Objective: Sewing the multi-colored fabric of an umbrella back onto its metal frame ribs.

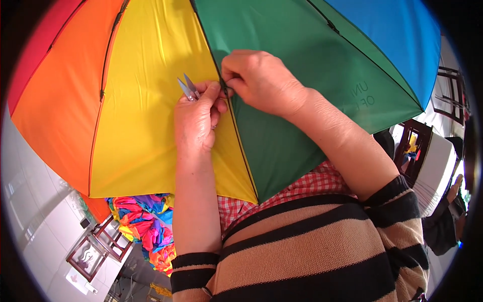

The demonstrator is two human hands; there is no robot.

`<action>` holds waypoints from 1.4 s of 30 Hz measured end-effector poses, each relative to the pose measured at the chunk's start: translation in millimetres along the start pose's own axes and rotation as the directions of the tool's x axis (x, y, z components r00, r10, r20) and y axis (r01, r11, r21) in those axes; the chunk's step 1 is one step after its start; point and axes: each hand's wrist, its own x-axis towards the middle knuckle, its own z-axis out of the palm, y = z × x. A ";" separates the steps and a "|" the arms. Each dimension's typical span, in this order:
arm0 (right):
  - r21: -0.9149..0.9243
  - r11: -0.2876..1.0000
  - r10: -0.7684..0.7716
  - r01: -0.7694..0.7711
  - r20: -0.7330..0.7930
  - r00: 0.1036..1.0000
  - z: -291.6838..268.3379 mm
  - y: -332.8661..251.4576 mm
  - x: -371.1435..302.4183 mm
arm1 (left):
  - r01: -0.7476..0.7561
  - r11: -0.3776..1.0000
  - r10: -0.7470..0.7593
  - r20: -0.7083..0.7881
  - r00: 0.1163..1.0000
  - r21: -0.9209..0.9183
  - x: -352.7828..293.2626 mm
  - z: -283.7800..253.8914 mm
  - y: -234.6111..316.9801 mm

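An open umbrella canopy [146,131] in red, orange, yellow, green and blue panels spreads before me, its inner side with dark ribs showing. My left hand [193,121] is closed around small metal thread snips [188,89], whose two blades point up and left, slightly apart. The thumb and fingertips of that hand also pinch at the dark rib [238,126] between the yellow and green panels. Right beside them, my right hand [264,83] is closed in a pinch at the same rib. Whatever lies between its fingertips is hidden.
Red-and-white checked cloth [322,181] covers my lap under the canopy edge. A heap of multicoloured fabric [146,229] lies at lower left, near a wooden chair [88,256]. At right stand another dark wooden chair [413,151] and a white box-like object [436,168], with a person's hand [455,189] nearby.
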 end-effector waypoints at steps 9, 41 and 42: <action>0.162 0.977 0.138 -0.141 0.029 0.990 -29.3 10.6 -4.4 | -0.057 0.996 0.056 -0.012 0.998 -0.062 -6.6 -2.5 -4.1; 0.747 0.486 0.327 -0.454 0.326 0.887 -20.6 13.7 -2.3 | -0.388 -0.357 0.402 0.514 0.758 0.850 -24.1 10.3 23.3; 0.744 0.488 0.316 -0.457 0.337 0.887 -20.9 12.9 -2.3 | -0.375 -0.411 0.369 0.528 0.765 0.831 -21.0 12.2 23.0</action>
